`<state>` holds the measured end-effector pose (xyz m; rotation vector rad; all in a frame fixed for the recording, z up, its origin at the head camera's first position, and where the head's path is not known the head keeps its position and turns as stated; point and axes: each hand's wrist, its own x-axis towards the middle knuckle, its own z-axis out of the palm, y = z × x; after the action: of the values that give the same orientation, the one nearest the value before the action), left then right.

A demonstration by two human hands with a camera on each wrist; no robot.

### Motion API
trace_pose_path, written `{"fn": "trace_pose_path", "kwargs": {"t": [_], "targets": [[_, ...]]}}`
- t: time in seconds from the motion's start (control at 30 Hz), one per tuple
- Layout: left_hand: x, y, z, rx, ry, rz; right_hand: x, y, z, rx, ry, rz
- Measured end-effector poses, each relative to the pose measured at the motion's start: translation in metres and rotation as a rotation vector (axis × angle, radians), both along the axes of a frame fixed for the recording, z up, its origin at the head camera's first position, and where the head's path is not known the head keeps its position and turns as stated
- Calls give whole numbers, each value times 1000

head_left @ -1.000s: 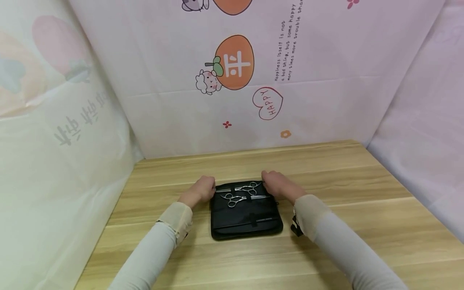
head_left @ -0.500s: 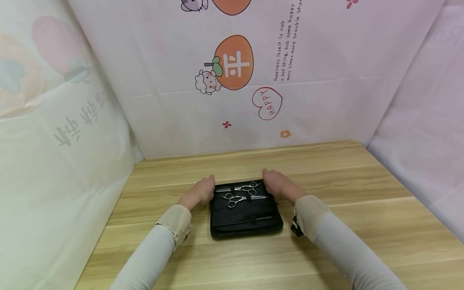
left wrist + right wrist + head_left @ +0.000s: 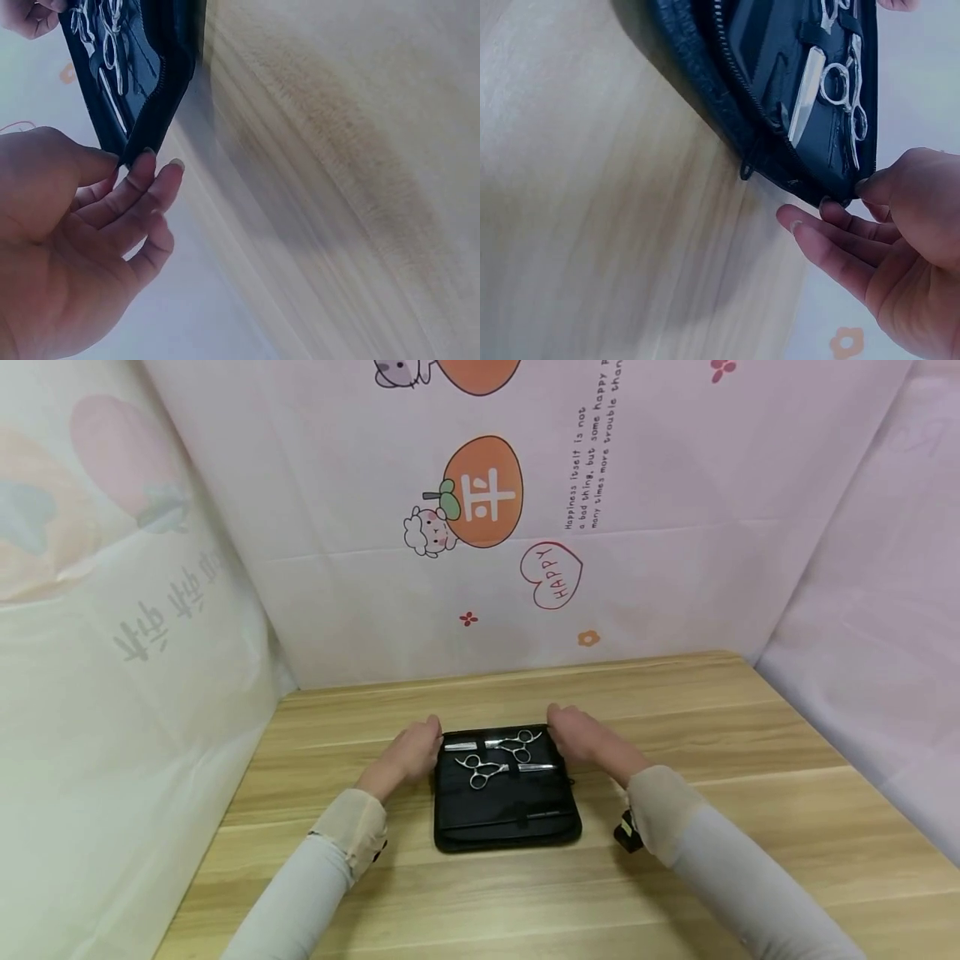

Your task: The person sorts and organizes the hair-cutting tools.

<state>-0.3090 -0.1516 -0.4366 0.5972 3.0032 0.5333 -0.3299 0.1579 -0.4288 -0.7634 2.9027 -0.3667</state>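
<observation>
A black zippered scissors case (image 3: 480, 808) lies in the middle of the head view, its inner face up. Two pairs of silver scissors are strapped across its far half: one (image 3: 519, 747) near the far edge, the other (image 3: 478, 772) just in front. My left hand (image 3: 411, 752) pinches the far left corner between thumb and fingertips, as the left wrist view shows. At the far right corner, my right hand (image 3: 911, 232) pinches the edge the same way. Along the case's side runs a toothed zipper (image 3: 739, 71) with a dark pull loop (image 3: 746, 165).
Under the case is a wood-grain table (image 3: 315, 860). Close behind its far edge hangs a white printed sheet (image 3: 360, 610), with more sheeting (image 3: 97, 735) on the left and on the right. A small dark device (image 3: 627, 833) sits at the right wrist.
The far edge of the case has risen a little, with both hands at its corners. My forearms have spread slightly outward.
</observation>
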Motion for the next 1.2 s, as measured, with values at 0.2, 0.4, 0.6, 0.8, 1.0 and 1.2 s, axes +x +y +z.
{"fn": "trace_pose_path", "kwargs": {"t": [0.2, 0.4, 0.6, 0.8, 1.0, 1.2], "targets": [[2, -3, 1, 64, 87, 18, 2, 1, 6, -19, 69, 12], [4, -4, 4, 78, 131, 15, 4, 1, 9, -33, 87, -4], [4, -4, 5, 78, 130, 23, 5, 2, 10, -40, 129, 10], [4, -4, 5, 108, 150, 29, 6, 2, 12, -49, 165, 18], [5, -4, 8, 139, 157, 44, 6, 3, 13, -71, 205, 21], [6, -6, 8, 183, 163, 32, 5, 4, 10, -125, 224, 25]]}}
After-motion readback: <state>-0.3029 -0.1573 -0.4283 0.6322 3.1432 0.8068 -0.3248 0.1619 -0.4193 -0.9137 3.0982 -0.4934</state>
